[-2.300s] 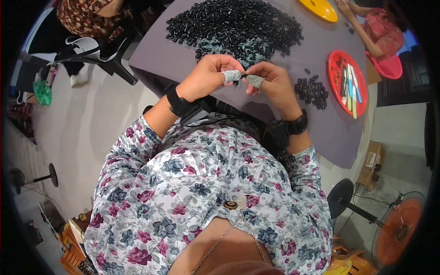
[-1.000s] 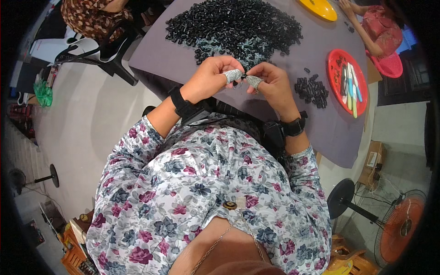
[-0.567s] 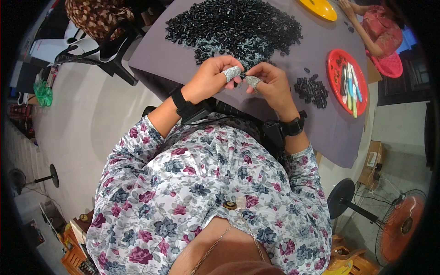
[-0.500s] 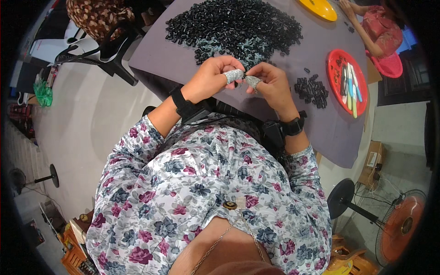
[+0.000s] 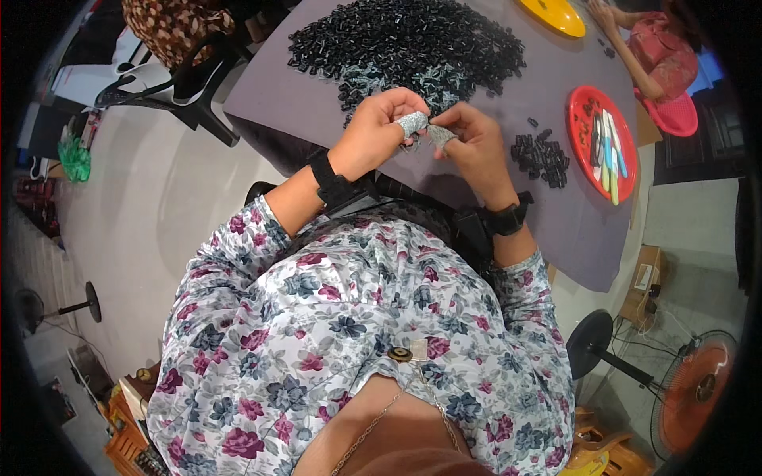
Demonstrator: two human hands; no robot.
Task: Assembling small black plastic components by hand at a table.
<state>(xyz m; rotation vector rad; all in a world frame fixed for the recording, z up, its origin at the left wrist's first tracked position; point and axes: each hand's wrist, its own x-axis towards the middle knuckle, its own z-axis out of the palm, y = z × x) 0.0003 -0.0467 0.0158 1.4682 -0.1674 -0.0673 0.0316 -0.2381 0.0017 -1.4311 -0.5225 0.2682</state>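
My left hand [image 5: 371, 133] and my right hand [image 5: 479, 151] meet above the near edge of the grey-covered table, fingertips almost touching. Both are closed in a pinch, and each thumb is wrapped in pale greyish tape. Between the fingertips is a small black piece [image 5: 410, 143], mostly hidden by the fingers; its exact kind is too small to make out. Just beyond the hands spreads a large heap of small black pieces [image 5: 405, 40], with thin greyish bits [image 5: 381, 78] along its near side. Right of my right hand lies a smaller pile of black pieces [image 5: 541, 161].
A red plate [image 5: 573, 131] holding several knife-like tools with coloured handles [image 5: 609, 155] sits at the table's right. Farther back is a yellow plate [image 5: 558, 16], near a person in red [image 5: 663, 51]. A black chair [image 5: 202, 91] stands left, an orange fan [image 5: 698, 389] lower right.
My left hand and wrist have shifted slightly to the right, the wrapped thumb tilting upward. The right fingers have turned a little against the piece. The piles look unchanged.
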